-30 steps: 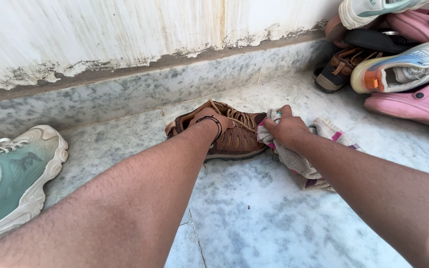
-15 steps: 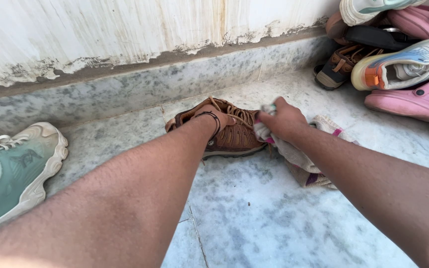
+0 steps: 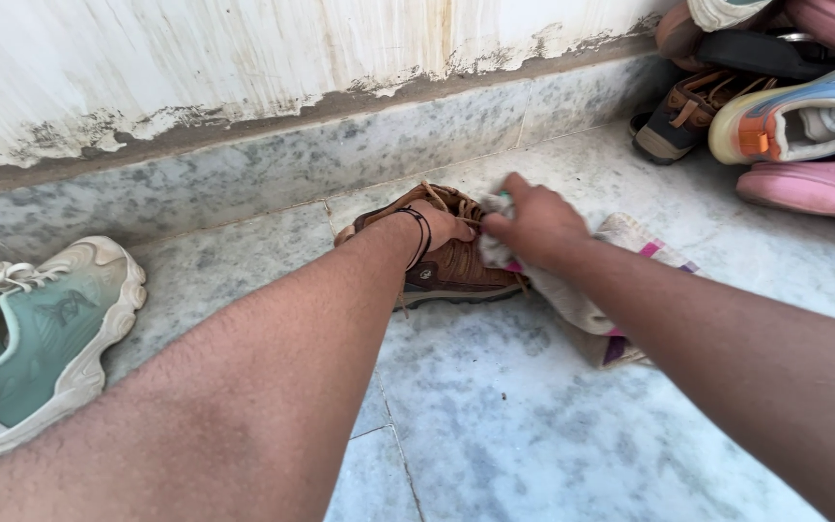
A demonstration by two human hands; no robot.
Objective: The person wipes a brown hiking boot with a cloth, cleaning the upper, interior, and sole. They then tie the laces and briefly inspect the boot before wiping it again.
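Note:
A brown lace-up shoe lies on the grey marble floor close to the wall. My left hand, with a black band on the wrist, grips the shoe at its opening and holds it down. My right hand is closed on a bunched beige cloth with pink and purple stripes and presses it against the shoe's laces. The rest of the cloth trails on the floor under my right forearm.
A mint-and-white sneaker lies at the far left. At the top right a pile holds pink clogs, a white-and-orange sneaker and a brown sandal. A marble skirting runs below the peeling white wall.
My right hand has moved left with the cloth, from the shoe's toe side up onto its laces. My left hand stays on the shoe. The view has shifted slightly.

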